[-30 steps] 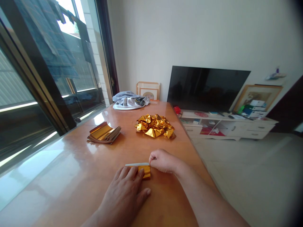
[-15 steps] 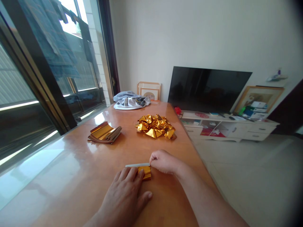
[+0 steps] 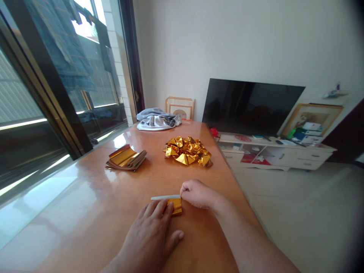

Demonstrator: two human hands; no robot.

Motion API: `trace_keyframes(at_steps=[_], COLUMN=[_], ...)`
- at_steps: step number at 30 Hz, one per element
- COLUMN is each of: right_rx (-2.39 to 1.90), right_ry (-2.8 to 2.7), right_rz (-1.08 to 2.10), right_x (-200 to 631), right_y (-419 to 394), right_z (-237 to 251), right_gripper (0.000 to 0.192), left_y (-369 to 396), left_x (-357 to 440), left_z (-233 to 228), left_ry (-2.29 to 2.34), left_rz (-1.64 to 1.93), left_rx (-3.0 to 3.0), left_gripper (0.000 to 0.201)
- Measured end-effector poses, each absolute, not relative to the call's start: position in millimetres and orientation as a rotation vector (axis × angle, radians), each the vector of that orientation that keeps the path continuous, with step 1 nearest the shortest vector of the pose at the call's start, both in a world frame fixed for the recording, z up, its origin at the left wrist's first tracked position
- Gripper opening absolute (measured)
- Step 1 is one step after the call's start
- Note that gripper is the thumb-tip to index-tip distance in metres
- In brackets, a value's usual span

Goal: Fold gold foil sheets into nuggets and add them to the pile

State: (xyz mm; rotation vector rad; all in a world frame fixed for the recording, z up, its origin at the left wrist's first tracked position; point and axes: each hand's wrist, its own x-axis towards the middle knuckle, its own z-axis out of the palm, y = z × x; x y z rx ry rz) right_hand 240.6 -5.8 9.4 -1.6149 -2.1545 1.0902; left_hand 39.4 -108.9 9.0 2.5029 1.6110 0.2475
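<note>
Head view: gold foil sheet (image 3: 176, 206) lies on the wooden table (image 3: 93, 212), near its right edge; bare tabletop spreads wide to the sheet's left. Sheet's long axis runs left-right w/ a white folded strip along its far edge. Left hand (image 3: 152, 235) presses flat on it, fingers spread; right hand (image 3: 196, 193) pinches its right end. Beyond the sheet – folded gold pile (image 3: 187, 151) and foil stack (image 3: 126, 158), well apart, nothing between.
</note>
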Motion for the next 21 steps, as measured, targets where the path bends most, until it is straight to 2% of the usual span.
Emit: trace_keyframes(at_steps=[6, 12, 21], right_rx=[-1.602, -1.55, -1.577], right_ry=[-2.16, -2.154, -2.142], right_rz=[1.084, 1.008, 1.041], right_x=[239.7, 240.9, 241.3], right_y=[-8.0, -7.4, -5.3], right_z=[12.6, -1.0, -9.4], right_gripper=[0.01, 0.012, 0.01], left_y=[-109.3, -111.8, -115.8], left_x=[40.2, 42.2, 40.2], left_z=[11.6, 13.0, 7.2], left_ry=[1.611, 1.626, 1.603], left_rz=[0.221, 0.144, 0.212], left_rx=[2.478, 2.455, 2.391], left_gripper=[0.062, 0.071, 0.08])
